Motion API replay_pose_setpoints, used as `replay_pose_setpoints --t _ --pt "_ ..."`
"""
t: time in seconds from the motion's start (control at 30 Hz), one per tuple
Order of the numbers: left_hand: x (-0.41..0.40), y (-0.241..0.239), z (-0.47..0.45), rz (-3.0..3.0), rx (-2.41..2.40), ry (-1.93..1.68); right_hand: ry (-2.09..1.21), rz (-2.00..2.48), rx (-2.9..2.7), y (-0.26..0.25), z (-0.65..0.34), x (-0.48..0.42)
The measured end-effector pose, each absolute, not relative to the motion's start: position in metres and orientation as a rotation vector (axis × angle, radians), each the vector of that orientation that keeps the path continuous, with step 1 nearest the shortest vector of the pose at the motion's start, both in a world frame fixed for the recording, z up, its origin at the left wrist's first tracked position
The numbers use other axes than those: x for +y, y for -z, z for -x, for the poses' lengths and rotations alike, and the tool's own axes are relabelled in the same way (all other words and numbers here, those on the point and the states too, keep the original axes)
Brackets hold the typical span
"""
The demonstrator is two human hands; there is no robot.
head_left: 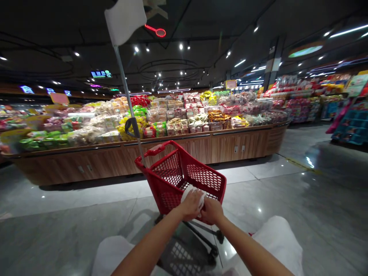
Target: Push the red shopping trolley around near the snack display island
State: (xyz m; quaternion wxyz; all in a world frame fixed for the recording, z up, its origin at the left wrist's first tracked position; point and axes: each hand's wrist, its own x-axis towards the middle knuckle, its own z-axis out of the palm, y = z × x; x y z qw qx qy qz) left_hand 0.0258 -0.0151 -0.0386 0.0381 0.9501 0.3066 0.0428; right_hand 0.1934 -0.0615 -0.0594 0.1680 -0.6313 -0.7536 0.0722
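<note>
A red plastic shopping cart (pixel 204 176) with perforated walls stands in front of me, its handle (pixel 159 149) on the far side. My left hand (pixel 191 205) is closed on a crumpled white cloth (pixel 188 189) at the cart's near end. Right beside it, my right hand (pixel 212 211) is closed over the near rim, close to the cloth. Its fingertips are hidden behind the hand. Inside the basket I see the bare lattice floor. A metal pole (pixel 124 84) with a white flag (pixel 126 21) and a black bracket (pixel 132 127) rises near the handle.
Behind the cart runs a long wood-panelled display counter (pixel 198 149) heaped with packaged food. Black casters (pixel 213 251) support the cart on a glossy grey tiled floor (pixel 287 207). My white-clothed knees (pixel 278 245) flank it. More shelves (pixel 304 103) stand at right.
</note>
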Motion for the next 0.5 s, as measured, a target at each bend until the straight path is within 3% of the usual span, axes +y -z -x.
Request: replay_pose_setpoints --t 0.5 --pt "0.005 0.016 -0.047 -2.957 1.339 0.075 -0.212 1.694 -2.307 0.062 -0.214 -0.040"
